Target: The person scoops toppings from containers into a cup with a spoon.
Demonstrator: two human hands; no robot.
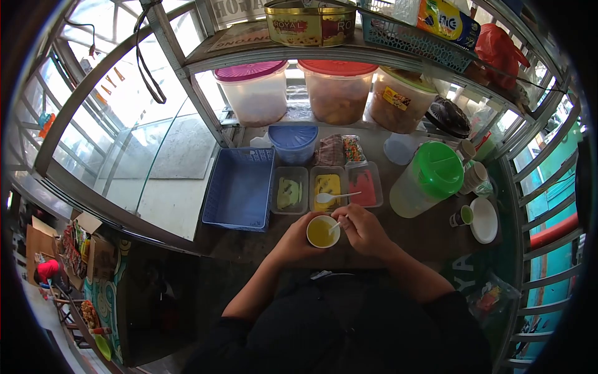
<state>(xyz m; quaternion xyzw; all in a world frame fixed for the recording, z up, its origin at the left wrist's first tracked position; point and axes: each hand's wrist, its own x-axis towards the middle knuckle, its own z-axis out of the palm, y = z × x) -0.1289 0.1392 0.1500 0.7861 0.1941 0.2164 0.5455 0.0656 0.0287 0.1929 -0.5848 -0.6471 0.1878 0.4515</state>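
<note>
The left hand [295, 239] has its fingers curled round a small white cup [321, 246] of yellow liquid [319, 233], the right hand [364, 232] pinches a white spoon [333, 229] dipped in it, and just past the fingers three tubs [289, 212] (green, yellow and red inside) sit on the desk [411, 240].

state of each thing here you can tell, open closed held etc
White cup: held, yellow liquid inside
Left hand: around the cup
Right hand: holding a white utensil
White spoon: lying unheld
Three food containers: uncovered
Blue tub: lidded
Pitcher: lidded
Blue basket: uncovered
Three big tubs: lidded
</note>
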